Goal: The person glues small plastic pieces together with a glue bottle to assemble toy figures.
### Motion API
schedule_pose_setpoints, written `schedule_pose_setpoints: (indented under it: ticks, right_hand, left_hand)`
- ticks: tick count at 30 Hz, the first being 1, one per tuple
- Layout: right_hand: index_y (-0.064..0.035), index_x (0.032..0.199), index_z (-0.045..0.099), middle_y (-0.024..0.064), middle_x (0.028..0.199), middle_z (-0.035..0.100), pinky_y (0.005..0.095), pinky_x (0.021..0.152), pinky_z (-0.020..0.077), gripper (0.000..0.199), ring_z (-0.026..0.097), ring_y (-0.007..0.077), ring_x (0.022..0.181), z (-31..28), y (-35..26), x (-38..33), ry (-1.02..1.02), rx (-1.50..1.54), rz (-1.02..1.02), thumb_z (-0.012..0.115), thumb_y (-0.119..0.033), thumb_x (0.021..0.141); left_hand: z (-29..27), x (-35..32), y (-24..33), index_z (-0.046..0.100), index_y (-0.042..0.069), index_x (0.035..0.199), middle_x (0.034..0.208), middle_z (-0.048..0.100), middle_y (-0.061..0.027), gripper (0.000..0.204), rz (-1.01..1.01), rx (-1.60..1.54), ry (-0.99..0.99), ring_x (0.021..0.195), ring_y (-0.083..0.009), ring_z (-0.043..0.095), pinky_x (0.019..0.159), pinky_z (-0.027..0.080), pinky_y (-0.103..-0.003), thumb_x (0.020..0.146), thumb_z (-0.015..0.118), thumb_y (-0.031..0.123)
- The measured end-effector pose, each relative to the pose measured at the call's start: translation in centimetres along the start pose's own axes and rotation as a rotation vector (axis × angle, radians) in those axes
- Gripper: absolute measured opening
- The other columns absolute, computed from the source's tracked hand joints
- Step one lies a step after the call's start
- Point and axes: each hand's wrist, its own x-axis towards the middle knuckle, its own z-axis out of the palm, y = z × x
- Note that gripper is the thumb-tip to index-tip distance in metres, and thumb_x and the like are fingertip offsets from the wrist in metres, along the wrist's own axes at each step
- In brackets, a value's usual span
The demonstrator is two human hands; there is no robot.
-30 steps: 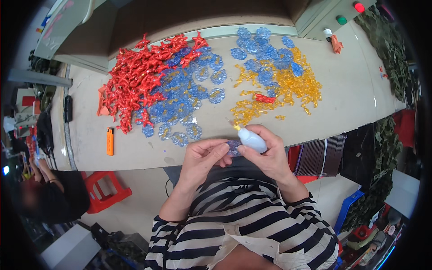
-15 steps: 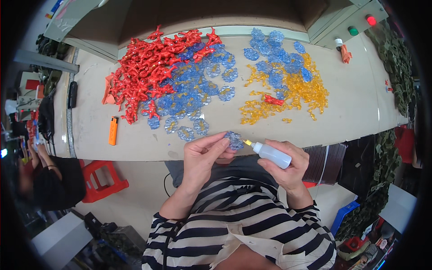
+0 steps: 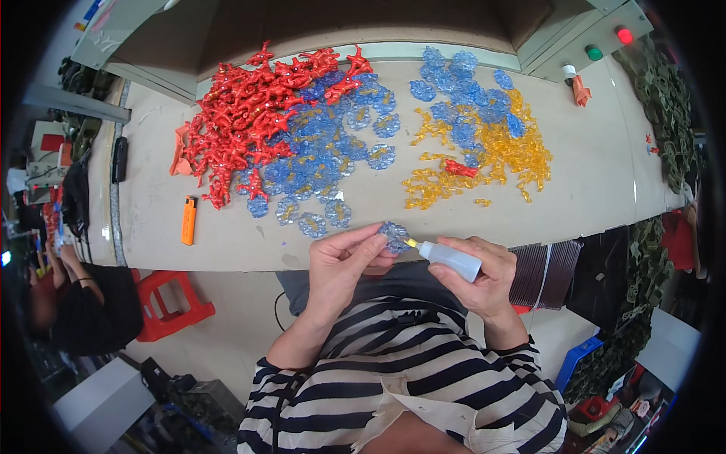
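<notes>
Left hand [image 3: 342, 266] fingers pinch a translucent blue scalloped disc [image 3: 393, 237]; right hand [image 3: 484, 276] fingers grip a white squeeze bottle [image 3: 451, 259].

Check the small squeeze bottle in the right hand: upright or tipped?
Tipped. The squeeze bottle lies nearly level in the right hand, its yellow nozzle pointing left at the blue plastic piece held by the left hand.
</notes>
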Motion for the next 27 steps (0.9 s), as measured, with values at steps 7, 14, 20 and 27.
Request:
schedule_pose_setpoints:
  ticks: [7, 14, 20, 27]
  right_hand:
    - [0.0012, 0.096, 0.067, 0.0105, 0.066, 0.063, 0.0252, 0.049, 0.0460, 0.034, 0.061, 0.0169, 0.054, 0.1, -0.3, 0.3, 0.028, -0.007, -0.001, 0.078, -0.007, 0.065]
    - [0.0017, 0.102, 0.063, 0.0132, 0.082, 0.065, 0.0253, 0.062, 0.0480, 0.036, 0.063, 0.0190, 0.070, 1.2, 0.3, 0.3, 0.116, 0.202, 0.238, 0.076, -0.006, 0.069]
    - [-0.0002, 0.099, 0.062, 0.0105, 0.089, 0.064, 0.0329, 0.074, 0.0476, 0.031, 0.060, 0.0245, 0.083, 4.3, 0.7, 2.1, 0.059, -0.052, 0.028, 0.070, -0.002, 0.069]
    - [0.0010, 0.097, 0.062, 0.0122, 0.093, 0.065, 0.0333, 0.074, 0.0482, 0.030, 0.060, 0.0258, 0.084, 7.0, 1.8, 2.9, 0.097, -0.039, -0.059, 0.073, -0.003, 0.070]
  left_hand:
    - [0.0, -0.1, 0.0, 0.061, -0.003, 0.109, 0.087, 0.068, -0.0142, 0.024, 0.070, 0.058, 0.029, 0.073, -0.0149, 0.066, 0.064, 0.056, -0.025, 0.087, 0.061, 0.006]
    - [-0.3, -0.3, 0.3, 0.060, -0.004, 0.111, 0.088, 0.067, -0.0159, 0.025, 0.045, 0.042, 0.043, 0.075, -0.0175, 0.067, 0.067, 0.057, -0.027, 0.087, 0.060, 0.004]
    - [-1.2, -2.1, 0.1, 0.059, -0.005, 0.111, 0.088, 0.066, -0.0170, 0.024, 0.048, 0.066, 0.061, 0.075, -0.0203, 0.067, 0.068, 0.057, -0.028, 0.087, 0.058, 0.002]
    - [-1.8, -2.9, -0.3, 0.060, -0.005, 0.110, 0.087, 0.066, -0.0153, 0.024, 0.007, 0.097, 0.072, 0.073, -0.0191, 0.066, 0.068, 0.057, -0.028, 0.087, 0.058, 0.000]
